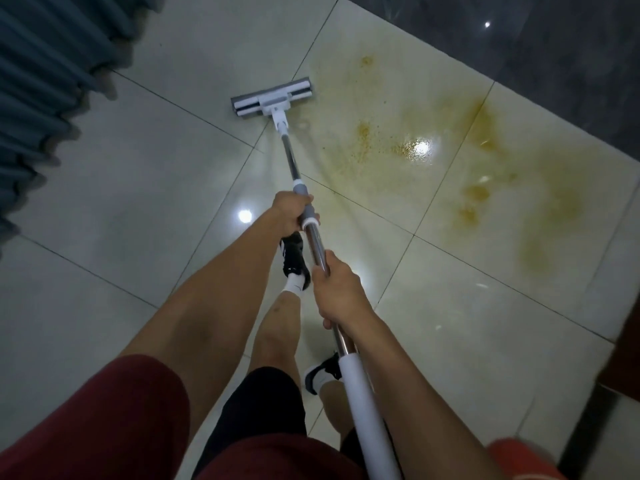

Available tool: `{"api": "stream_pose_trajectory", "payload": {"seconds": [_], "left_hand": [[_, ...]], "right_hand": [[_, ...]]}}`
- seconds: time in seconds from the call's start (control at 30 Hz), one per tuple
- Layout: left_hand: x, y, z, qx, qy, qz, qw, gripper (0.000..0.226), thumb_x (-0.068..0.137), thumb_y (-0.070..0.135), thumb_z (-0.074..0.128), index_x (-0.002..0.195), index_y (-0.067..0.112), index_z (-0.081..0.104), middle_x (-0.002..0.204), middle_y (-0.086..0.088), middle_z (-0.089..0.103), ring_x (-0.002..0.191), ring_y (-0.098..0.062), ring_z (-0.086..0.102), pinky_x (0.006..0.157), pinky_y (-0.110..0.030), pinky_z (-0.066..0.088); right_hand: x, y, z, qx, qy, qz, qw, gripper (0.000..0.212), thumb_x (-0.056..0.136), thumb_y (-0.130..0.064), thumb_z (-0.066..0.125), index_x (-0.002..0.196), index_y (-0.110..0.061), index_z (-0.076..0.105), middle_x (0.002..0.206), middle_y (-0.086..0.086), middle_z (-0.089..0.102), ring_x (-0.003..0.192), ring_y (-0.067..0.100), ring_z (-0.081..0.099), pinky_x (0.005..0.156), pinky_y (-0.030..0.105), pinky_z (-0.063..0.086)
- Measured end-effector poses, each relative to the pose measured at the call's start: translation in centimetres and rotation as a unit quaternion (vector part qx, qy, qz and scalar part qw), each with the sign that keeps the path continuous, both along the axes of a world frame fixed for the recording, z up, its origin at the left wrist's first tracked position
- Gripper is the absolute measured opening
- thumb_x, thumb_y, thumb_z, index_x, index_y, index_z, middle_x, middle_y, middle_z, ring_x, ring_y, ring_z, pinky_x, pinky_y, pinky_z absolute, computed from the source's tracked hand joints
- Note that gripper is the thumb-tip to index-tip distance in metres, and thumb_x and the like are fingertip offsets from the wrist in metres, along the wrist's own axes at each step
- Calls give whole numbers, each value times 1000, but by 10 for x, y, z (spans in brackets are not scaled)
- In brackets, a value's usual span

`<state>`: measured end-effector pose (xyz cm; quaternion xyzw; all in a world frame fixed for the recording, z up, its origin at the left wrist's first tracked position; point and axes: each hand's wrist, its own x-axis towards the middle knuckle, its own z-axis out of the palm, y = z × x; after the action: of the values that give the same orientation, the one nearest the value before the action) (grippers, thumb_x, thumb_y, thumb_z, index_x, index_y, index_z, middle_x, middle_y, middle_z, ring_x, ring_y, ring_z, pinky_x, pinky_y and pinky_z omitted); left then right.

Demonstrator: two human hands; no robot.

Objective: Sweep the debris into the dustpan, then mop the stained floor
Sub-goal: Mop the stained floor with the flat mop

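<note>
right hand (pixel 334 289) wraps the mop pole (pixel 313 237), left hand (pixel 291 211) grips the grey collar. mop head (pixel 273 97) sits left of the stain (pixel 450 161). risk: strokes smear yellow onto clean tiles.

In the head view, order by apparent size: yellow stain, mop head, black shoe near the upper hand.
1. Yellow-brown floor stain
2. Grey-and-white flat mop head
3. Black shoe, partly hidden, so its rank is uncertain.
</note>
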<state>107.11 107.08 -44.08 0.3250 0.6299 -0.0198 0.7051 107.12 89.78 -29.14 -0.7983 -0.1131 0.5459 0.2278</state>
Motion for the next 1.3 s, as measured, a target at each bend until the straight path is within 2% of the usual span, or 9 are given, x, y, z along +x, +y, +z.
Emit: {"api": "stream_pose_trajectory", "payload": {"seconds": [0.1,0.23,0.47,0.6,0.73,0.87,1.0,1.17,1.3], "left_hand": [[-17,-40,4,-27,-16,4,1000,17,97,6,62,110,-2,56,93,-21,58,61,-29,62,57,-42,59],[-18,-52,5,-6,-8,21,1000,6,98,3,60,93,5,58,85,-17,58,60,-28,59,66,-46,58],[5,10,6,26,-11,28,999,9,99,5,59,91,6,58,79,-14,56,58,-25,55,56,-39,56],[21,70,-3,31,-16,30,999,7,100,9,58,105,4,58,82,-15,56,58,-24,56,54,-35,57],[41,133,-6,20,-22,16,999,18,99,9,60,116,5,56,92,-16,59,65,-25,60,63,-40,61],[58,180,-2,41,-15,12,999,6,97,5,61,103,3,59,91,-17,59,62,-26,61,67,-42,60],[54,185,-1,30,-9,-11,999,21,94,4,64,113,-1,56,95,-19,59,59,-28,63,63,-42,59],[30,160,10,34,-2,-20,999,32,95,6,64,123,-4,56,95,-19,60,61,-27,63,61,-43,60],[-2,126,24,34,3,-47,998,20,98,6,60,115,-2,55,98,-21,58,61,-27,62,57,-43,60]], "right_hand": [[-12,-39,12,2,-6,-4,1000,15,102,-23,39,110,-22,52,76,4,55,47,16,51,35,23,43],[-19,-47,10,14,-41,5,999,12,103,-23,40,106,-25,51,73,-2,54,52,11,51,37,15,37],[-5,19,-6,26,-41,-7,999,26,105,-26,41,128,-17,51,77,-8,50,60,6,49,50,20,42],[13,83,-19,32,-37,-14,999,30,106,-27,40,135,-21,48,79,-6,51,61,8,51,56,31,55],[38,144,-29,16,-34,-14,999,39,105,-30,41,143,-21,43,87,2,55,58,16,54,47,32,54],[58,193,-34,15,-44,11,999,33,102,-31,43,131,-16,49,84,4,53,63,23,53,70,50,61],[54,194,-23,14,-40,25,999,18,103,-29,41,113,-18,50,75,4,53,54,22,52,65,51,61],[28,174,-10,12,-44,38,998,19,103,-28,38,114,-15,48,84,5,53,55,19,50,63,45,61],[1,137,-3,22,-32,54,998,9,104,-25,39,105,-17,42,89,7,53,54,18,49,60,37,55]]}}
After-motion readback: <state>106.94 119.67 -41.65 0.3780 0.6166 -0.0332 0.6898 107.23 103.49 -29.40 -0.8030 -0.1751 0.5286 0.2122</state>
